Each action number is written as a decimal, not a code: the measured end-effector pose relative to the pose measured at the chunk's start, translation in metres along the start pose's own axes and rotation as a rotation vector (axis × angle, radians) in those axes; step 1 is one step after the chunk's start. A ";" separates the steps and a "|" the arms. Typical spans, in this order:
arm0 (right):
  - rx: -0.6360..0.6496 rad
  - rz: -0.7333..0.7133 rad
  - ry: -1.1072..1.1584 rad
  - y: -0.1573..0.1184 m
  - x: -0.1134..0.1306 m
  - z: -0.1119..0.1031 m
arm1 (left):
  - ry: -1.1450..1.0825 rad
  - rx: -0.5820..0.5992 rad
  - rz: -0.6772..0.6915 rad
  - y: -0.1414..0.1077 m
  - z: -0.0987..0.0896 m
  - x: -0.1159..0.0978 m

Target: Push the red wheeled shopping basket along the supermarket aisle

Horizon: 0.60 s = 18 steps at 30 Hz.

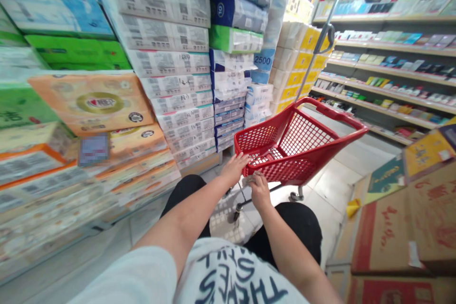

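A red plastic shopping cart (302,178) stands in front of me, its narrow front end toward my knees. My left hand (233,169) lies on the front corner of its rim, fingers stretched over the edge. Just right of it, my right hand (260,191) is closed around a crumpled greyish-brown cloth (250,178), held against or close to the front wall of the basket. Whether the cloth touches the plastic I cannot tell. A thin metal pole (324,33) rises from the cart's far side. Inside the basket only the red lattice shows.
Packs of tissue paper (94,102) are stacked close on my left, with tall white stacks (178,80) beyond. Cardboard boxes (384,228) stand to the right on a low platform. Loaded shelves (392,71) line the back. Pale floor tiles (322,180) lie around the cart's wheels.
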State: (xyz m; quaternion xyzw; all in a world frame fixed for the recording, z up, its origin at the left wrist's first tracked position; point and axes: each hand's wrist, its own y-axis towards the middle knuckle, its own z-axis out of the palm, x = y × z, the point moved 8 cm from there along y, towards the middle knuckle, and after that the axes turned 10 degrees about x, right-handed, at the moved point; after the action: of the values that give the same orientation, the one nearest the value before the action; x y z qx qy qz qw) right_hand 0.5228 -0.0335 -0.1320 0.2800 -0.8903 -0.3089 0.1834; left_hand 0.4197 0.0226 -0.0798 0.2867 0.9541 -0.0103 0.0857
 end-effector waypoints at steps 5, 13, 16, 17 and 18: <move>-0.018 -0.004 0.088 -0.003 0.004 -0.006 | -0.021 0.001 -0.003 -0.002 0.002 0.000; -0.116 -0.048 -0.003 0.008 0.019 -0.036 | 0.034 -0.054 0.021 -0.006 0.005 -0.001; -0.216 -0.047 -0.072 0.023 0.018 -0.060 | 0.067 -0.096 0.061 -0.009 0.008 -0.007; -0.191 -0.064 -0.082 0.029 0.016 -0.062 | 0.067 -0.113 0.060 -0.010 0.008 -0.008; -0.148 -0.092 -0.088 0.035 0.015 -0.062 | 0.061 -0.129 0.054 -0.011 0.008 -0.008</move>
State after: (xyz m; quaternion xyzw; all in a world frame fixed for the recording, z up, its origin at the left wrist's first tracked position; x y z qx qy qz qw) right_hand 0.5285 -0.0481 -0.0606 0.2926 -0.8584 -0.3938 0.1499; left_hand 0.4220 0.0085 -0.0862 0.3065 0.9468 0.0624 0.0751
